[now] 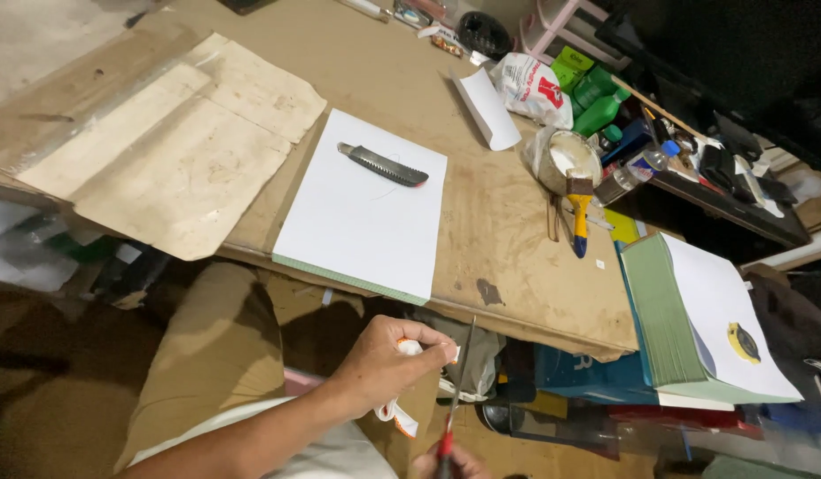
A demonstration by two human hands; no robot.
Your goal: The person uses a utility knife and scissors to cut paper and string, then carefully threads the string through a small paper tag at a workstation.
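A small white paper scrap [409, 349] is pinched in the closed fingers of the left hand [388, 364] below the table edge [535, 328], presented to a thin red-handled blade [459, 381]. The right hand [459, 463], mostly out of frame, appears closed on the handle. A utility knife [383, 164] lies unused on the white sheet [362, 213].

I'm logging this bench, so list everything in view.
Worn wooden table: one, brown, centre.
White paper pad with green edge: one, table front.
Grey utility knife: one, on that pad.
Creased tan cardboard sheet: one, table left.
Yellow-handled brush: one, table right.
Round glue bowl: one, whitish, above the brush.
Green plastic bottles: several, top right.
Thick green-edged paper stack: one, lower right.
Left hand: holds white-and-orange scrap.
Right hand: holds red-handled scissors.
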